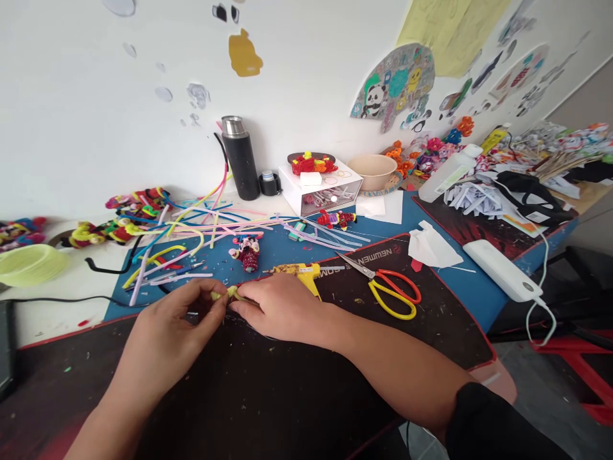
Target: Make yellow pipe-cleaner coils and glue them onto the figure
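Observation:
Between both hands, above the dark mat (230,396), is a small pale yellow fuzzy piece (232,292). My left hand (177,326) pinches its left side between thumb and fingers. My right hand (282,306) comes from the right, its thumb and forefinger closed on the piece's other end. Just behind my right hand lies a yellow glue gun (306,273), partly covered by it. A small dark red figure (249,254) stands a little beyond my hands. Scissors with red and yellow handles (383,284) lie slightly open to the right.
Coloured pipe cleaners (205,220) spread over the blue mat (282,252) at the back left. A black bottle (241,163), a white box (290,185) and a beige bowl (372,172) stand by the wall. A white power bank (502,270) with a cable lies right.

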`<move>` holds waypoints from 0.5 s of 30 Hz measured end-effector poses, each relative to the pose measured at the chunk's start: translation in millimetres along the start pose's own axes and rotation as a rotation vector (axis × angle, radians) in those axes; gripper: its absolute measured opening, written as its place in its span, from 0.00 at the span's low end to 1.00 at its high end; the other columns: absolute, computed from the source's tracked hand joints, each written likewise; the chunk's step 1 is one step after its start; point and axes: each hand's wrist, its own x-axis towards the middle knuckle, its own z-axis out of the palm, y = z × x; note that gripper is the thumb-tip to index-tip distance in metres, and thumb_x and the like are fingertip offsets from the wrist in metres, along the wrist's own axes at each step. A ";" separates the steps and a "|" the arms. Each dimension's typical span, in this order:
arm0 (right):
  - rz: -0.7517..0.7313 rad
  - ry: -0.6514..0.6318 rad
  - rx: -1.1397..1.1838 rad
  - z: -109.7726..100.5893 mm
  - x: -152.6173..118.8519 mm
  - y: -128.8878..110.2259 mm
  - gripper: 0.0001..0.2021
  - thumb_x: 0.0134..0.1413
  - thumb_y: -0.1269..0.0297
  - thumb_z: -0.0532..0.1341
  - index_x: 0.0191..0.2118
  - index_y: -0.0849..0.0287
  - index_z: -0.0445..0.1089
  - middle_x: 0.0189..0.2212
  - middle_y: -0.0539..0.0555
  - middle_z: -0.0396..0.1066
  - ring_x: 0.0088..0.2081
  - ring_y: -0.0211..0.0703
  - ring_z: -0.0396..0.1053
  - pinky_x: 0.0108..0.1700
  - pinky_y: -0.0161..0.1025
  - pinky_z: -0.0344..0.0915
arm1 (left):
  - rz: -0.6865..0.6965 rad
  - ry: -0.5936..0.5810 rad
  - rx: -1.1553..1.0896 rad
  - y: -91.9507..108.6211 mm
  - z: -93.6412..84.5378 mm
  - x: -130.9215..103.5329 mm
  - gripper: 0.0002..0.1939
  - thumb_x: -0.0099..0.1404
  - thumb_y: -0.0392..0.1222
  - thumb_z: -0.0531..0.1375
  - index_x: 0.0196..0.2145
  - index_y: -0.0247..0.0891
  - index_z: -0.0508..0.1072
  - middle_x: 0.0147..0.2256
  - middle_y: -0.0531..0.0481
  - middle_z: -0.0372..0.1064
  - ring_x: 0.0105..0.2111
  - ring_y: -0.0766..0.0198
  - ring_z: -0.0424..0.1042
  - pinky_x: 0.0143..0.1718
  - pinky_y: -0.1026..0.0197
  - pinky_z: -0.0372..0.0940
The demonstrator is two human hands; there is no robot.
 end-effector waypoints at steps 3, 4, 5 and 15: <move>-0.001 -0.072 -0.083 -3.4 0.1 -2.2 0.18 0.81 0.50 0.60 0.44 0.57 0.79 0.42 0.57 0.86 0.43 0.50 0.81 0.36 0.43 0.52 | 0.040 -0.013 0.052 -6.3 3.2 -1.0 0.11 0.65 0.56 0.63 0.34 0.49 0.80 0.26 0.57 0.79 0.21 0.62 0.72 0.25 0.63 0.65; -0.002 -0.088 -0.099 -4.4 0.2 -2.7 0.18 0.81 0.50 0.60 0.45 0.57 0.79 0.43 0.58 0.86 0.43 0.51 0.81 0.36 0.43 0.53 | 0.050 -0.016 0.069 -8.3 4.0 -1.1 0.11 0.66 0.55 0.62 0.35 0.49 0.80 0.26 0.57 0.79 0.21 0.62 0.72 0.26 0.62 0.65; -0.002 -0.100 -0.112 -5.1 0.2 -2.8 0.17 0.81 0.50 0.60 0.46 0.57 0.79 0.43 0.58 0.86 0.44 0.52 0.81 0.36 0.43 0.54 | 0.058 -0.020 0.085 -10.0 4.7 -1.0 0.11 0.66 0.55 0.62 0.35 0.49 0.80 0.25 0.57 0.78 0.21 0.62 0.72 0.26 0.62 0.65; -0.057 -0.010 -0.065 2.8 -0.1 6.0 0.15 0.80 0.56 0.62 0.44 0.58 0.82 0.41 0.60 0.86 0.41 0.53 0.81 0.38 0.43 0.58 | -0.010 -0.205 0.068 -14.8 5.4 1.9 0.11 0.64 0.55 0.61 0.34 0.49 0.80 0.27 0.52 0.79 0.24 0.56 0.75 0.29 0.60 0.65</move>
